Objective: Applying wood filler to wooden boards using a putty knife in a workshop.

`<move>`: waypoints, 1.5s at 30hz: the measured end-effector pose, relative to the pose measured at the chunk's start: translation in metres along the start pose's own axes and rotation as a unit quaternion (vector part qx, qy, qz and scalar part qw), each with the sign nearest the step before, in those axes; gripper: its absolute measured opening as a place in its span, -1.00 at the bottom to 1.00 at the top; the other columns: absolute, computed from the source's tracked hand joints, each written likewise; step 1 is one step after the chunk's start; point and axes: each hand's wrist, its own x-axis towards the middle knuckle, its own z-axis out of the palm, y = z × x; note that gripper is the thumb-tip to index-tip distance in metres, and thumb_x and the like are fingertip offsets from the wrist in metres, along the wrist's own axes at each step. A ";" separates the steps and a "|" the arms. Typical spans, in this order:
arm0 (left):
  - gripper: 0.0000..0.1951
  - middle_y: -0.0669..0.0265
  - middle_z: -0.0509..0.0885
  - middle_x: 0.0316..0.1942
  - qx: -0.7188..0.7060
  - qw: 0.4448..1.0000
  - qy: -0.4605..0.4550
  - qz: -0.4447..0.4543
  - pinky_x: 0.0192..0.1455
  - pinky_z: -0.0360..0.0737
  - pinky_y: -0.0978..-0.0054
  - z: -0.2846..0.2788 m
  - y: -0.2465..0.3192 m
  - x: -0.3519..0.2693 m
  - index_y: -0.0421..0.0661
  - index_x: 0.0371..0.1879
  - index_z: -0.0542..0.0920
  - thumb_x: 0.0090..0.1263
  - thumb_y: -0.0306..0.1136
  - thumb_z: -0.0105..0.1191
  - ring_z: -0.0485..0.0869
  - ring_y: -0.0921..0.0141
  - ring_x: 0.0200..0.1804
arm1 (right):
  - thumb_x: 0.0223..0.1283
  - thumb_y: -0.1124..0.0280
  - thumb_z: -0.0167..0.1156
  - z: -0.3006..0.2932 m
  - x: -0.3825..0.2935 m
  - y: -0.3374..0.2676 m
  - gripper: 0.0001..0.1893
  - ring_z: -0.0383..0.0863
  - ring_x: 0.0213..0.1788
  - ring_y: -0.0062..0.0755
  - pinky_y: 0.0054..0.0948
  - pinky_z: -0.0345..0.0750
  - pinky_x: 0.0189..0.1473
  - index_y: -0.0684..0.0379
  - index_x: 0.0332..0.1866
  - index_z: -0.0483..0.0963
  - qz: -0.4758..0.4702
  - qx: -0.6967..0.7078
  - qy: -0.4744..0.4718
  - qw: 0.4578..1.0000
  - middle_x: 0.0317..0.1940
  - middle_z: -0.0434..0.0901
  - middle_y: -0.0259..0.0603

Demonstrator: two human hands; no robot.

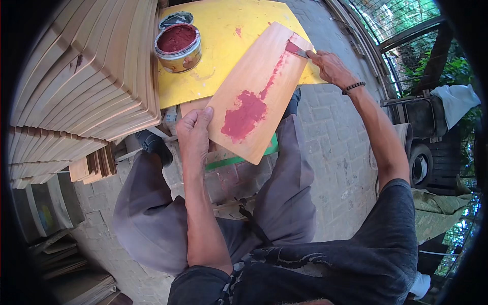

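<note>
My left hand (pixel 194 129) grips the near left edge of a thin wooden panel (pixel 244 76), thumb on top. The panel is tilted over the front of a yellow board (pixel 217 34). My right hand (pixel 331 66) holds a putty knife (pixel 297 49) by its handle, the blade lying on the panel near its far end. A wide patch of red paste (pixel 244 116) covers the panel's near part, and a thin smeared line runs from it up to the blade. At the board's left stands an uncapped tin (pixel 179 57) full of red paste, a smeared lid (pixel 177 19) behind it.
Tall stacks of curved wooden panels (pixel 99 68) rise close at the left, beside the yellow board. Below my knees lies a brick-paved floor (pixel 328 152). A tyre (pixel 420 166) and a wire-mesh fence (pixel 411 45) stand at the right. More boards (pixel 80 282) lie at the lower left.
</note>
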 end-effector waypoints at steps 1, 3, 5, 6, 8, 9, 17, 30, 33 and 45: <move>-0.74 0.44 0.63 -0.57 -0.007 1.000 -0.004 0.013 -0.61 0.33 0.63 -0.003 -0.003 0.002 -0.21 -0.33 0.70 0.49 -0.24 0.16 0.47 0.64 -0.63 | 0.24 0.55 0.05 -0.005 0.001 -0.002 -0.61 0.59 -0.03 0.06 -0.09 0.50 -0.01 0.17 0.19 0.50 -0.019 -0.044 -0.021 0.999 -0.20 0.59 0.02; -0.74 0.44 0.63 -0.56 -0.016 0.999 -0.010 0.027 -0.57 0.36 0.62 -0.004 -0.004 0.003 -0.22 -0.32 0.70 0.49 -0.25 0.16 0.49 0.63 -0.60 | 0.22 0.57 0.05 -0.023 -0.003 -0.003 -0.61 0.59 -0.02 0.06 -0.09 0.49 0.00 0.19 0.17 0.50 -0.005 -0.066 -0.034 0.997 -0.19 0.58 0.02; -0.74 0.44 0.64 -0.55 -0.019 0.999 -0.006 0.026 -0.52 0.39 0.62 0.000 -0.001 0.002 -0.23 -0.32 0.71 0.48 -0.25 0.16 0.50 0.63 -0.56 | 0.20 0.58 0.05 -0.031 -0.006 0.003 -0.62 0.58 -0.01 0.05 -0.08 0.48 0.00 0.20 0.15 0.50 0.009 -0.090 -0.047 0.995 -0.18 0.58 0.01; -0.74 0.44 0.64 -0.55 -0.021 0.999 -0.007 0.024 -0.52 0.39 0.62 -0.001 0.001 0.000 -0.23 -0.32 0.71 0.48 -0.25 0.16 0.50 0.63 -0.56 | 0.20 0.58 0.04 -0.037 -0.006 0.004 -0.63 0.58 -0.03 0.07 -0.07 0.48 -0.02 0.21 0.14 0.50 0.031 -0.082 -0.017 0.996 -0.20 0.58 0.03; -0.74 0.43 0.65 -0.55 0.019 1.000 0.000 -0.007 -0.51 0.39 0.62 -0.004 0.004 -0.002 -0.22 -0.32 0.71 0.48 -0.25 0.17 0.50 0.63 -0.56 | 0.23 0.57 0.02 -0.041 -0.003 0.002 -0.66 0.59 -0.09 0.13 -0.05 0.49 -0.09 0.22 0.12 0.50 0.049 0.000 0.060 0.997 -0.25 0.57 0.06; -0.74 0.43 0.65 -0.55 0.019 1.000 0.000 -0.007 -0.51 0.39 0.62 -0.004 0.004 -0.001 -0.22 -0.32 0.71 0.48 -0.25 0.17 0.50 0.63 -0.56 | 0.23 0.57 0.02 -0.038 0.002 -0.003 -0.66 0.59 -0.09 0.13 -0.05 0.49 -0.09 0.22 0.12 0.50 0.048 0.000 0.060 0.997 -0.25 0.57 0.06; -0.75 0.41 0.67 -0.53 -0.018 1.000 -0.013 -0.014 -0.48 0.41 0.61 -0.005 -0.001 0.001 -0.22 -0.33 0.72 0.45 -0.26 0.19 0.51 0.62 -0.54 | 0.21 0.56 0.02 -0.016 0.009 -0.005 -0.66 0.61 -0.10 0.11 -0.03 0.51 -0.09 0.14 0.08 0.52 0.017 -0.058 -0.038 0.997 -0.26 0.59 0.05; -0.71 0.39 0.67 -0.49 -0.024 0.999 -0.030 0.031 -0.43 0.46 0.57 -0.002 -0.007 0.003 -0.28 -0.25 0.71 0.48 -0.23 0.14 0.54 0.61 -0.49 | 0.26 0.28 0.09 -0.054 0.078 -0.028 -0.71 0.64 0.06 0.19 -0.05 0.59 0.06 0.24 -0.12 0.63 0.192 -0.085 -0.095 0.973 -0.03 0.67 0.17; -0.73 0.34 0.72 -0.42 -0.019 0.999 -0.039 0.020 -0.36 0.54 0.61 -0.001 -0.009 0.004 -0.25 -0.26 0.69 0.50 -0.25 0.13 0.62 0.59 -0.44 | 0.27 0.35 0.05 -0.056 0.089 -0.046 -0.74 0.67 0.03 0.11 -0.04 0.61 0.00 0.29 -0.19 0.61 0.153 -0.123 -0.061 0.979 -0.08 0.70 0.08; -0.63 0.31 0.67 -0.52 0.037 0.999 -0.021 0.010 -0.30 0.52 0.42 -0.004 -0.013 0.008 -0.24 -0.24 0.71 0.43 -0.11 0.09 0.56 0.50 -0.45 | 0.15 0.36 0.02 -0.090 0.115 -0.095 -0.69 0.32 -0.75 -0.49 -0.41 0.20 -0.72 0.28 -0.64 0.27 0.099 -0.064 -0.283 0.952 -0.74 0.28 -0.23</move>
